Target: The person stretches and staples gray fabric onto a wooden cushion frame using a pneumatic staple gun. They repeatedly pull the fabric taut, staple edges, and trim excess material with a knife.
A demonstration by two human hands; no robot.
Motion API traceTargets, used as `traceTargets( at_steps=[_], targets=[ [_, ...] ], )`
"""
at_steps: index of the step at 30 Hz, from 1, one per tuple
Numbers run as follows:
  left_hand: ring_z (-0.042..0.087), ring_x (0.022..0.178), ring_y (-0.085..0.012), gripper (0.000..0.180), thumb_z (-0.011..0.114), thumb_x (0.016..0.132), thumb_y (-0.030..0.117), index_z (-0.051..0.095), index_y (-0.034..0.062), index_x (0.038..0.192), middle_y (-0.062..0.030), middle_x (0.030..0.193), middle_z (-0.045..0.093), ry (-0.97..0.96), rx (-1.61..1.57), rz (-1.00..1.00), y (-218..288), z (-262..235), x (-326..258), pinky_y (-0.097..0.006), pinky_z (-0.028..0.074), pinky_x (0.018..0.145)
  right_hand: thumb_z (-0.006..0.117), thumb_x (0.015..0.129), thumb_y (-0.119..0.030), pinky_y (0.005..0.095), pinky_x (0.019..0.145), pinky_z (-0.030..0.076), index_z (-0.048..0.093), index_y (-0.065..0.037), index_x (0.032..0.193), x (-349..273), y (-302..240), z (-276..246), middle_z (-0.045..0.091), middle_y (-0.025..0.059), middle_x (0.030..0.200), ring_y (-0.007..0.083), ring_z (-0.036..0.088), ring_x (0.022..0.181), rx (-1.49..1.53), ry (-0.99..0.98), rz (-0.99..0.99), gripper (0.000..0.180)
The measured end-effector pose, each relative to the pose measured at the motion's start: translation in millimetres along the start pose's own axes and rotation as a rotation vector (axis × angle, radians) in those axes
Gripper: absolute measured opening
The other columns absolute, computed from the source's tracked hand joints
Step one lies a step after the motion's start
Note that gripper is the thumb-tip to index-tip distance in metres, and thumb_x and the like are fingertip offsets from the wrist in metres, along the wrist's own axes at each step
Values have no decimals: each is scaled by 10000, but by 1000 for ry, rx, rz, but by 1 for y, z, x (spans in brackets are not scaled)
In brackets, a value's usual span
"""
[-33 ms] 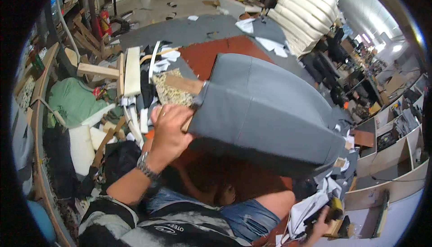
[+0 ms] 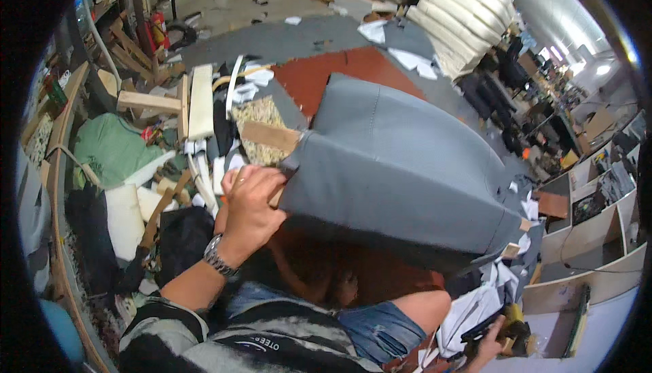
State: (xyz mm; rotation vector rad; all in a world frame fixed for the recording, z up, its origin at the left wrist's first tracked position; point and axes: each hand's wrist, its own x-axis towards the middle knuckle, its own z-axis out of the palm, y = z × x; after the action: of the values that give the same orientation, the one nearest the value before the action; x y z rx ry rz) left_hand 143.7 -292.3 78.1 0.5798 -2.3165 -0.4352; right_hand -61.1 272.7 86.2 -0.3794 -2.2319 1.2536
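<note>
Across the middle, above my lap, lies a grey upholstered seat piece [image 2: 401, 162] with stitched seams and a domed top. A bare wooden slat [image 2: 272, 135] sticks out at its left end, and small wood ends [image 2: 511, 251] show at the right. My left hand [image 2: 252, 200] is closed round the lower left corner, where some bare wood shows under the fingers. At the lower right, away from the seat piece, my right hand [image 2: 485, 347] is around a dark tool [image 2: 477, 331] whose kind I cannot make out. A yellow-and-black object [image 2: 515, 329] is beside it.
Foam strips [image 2: 201, 101], wood offcuts and a green sack [image 2: 112, 149] crowd the left. Shelf-like compartments [image 2: 584, 257] stand at the right. White scraps [image 2: 468, 319] lie near my right hand. Behind are a red-brown board [image 2: 360, 74] and stacked cream foam [image 2: 465, 16].
The seat piece has tipped and shifted slightly, its left end lower and more of the right-hand wood ends showing. My left hand has moved with it; my right hand is slightly lower.
</note>
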Motion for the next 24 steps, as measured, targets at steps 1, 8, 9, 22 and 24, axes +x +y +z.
traceTargets(
  at_steps=[1, 8, 9, 22, 24],
  targets=[
    [603, 1141, -331, 468, 836, 599, 242, 710, 54, 1009, -97, 1139, 697, -62, 67, -15, -1, -2, -29, -547, 366, 1047, 724, 1008, -429, 334, 686, 512, 687, 32, 1154, 11, 4, -21, 702, 53, 858, 173, 630, 742, -151, 27, 54, 485],
    [593, 1038, -339, 321, 808, 641, 252, 671, 79, 874, -87, 994, 643, -282, 145, 24, -28, 20, -160, -593, 382, 1019, 688, 1004, -560, 240, 580, 396, 654, -41, 1132, 6, -45, -55, 599, 5, 752, 84, 531, 633, 69, -286, 106, 535],
    [595, 1035, -330, 301, 812, 653, 227, 678, 83, 881, -78, 971, 631, -308, 159, 21, -32, 26, -175, -599, 382, 1024, 685, 1007, -554, 271, 579, 425, 668, -34, 1135, 2, -61, -51, 627, 16, 781, 106, 549, 636, 57, -504, 168, 536],
    [327, 1539, -425, 997, 801, 920, 330, 216, -44, 1636, -325, 1651, 319, -184, -270, -817, -62, -15, -159, -503, 265, 1255, 783, 865, -108, 330, 836, 546, 528, 17, 1456, -116, -215, 112, 688, 113, 1163, 187, 674, 939, 82, -1656, 282, 655],
    [279, 1557, -426, 993, 777, 954, 324, 170, -49, 1646, -346, 1658, 286, 66, -493, -736, -47, -5, -143, -474, 266, 1257, 746, 938, -191, 309, 688, 545, 499, 16, 1480, -129, -243, 132, 687, 107, 1088, 174, 676, 791, 82, -1743, 380, 630]
  ],
)
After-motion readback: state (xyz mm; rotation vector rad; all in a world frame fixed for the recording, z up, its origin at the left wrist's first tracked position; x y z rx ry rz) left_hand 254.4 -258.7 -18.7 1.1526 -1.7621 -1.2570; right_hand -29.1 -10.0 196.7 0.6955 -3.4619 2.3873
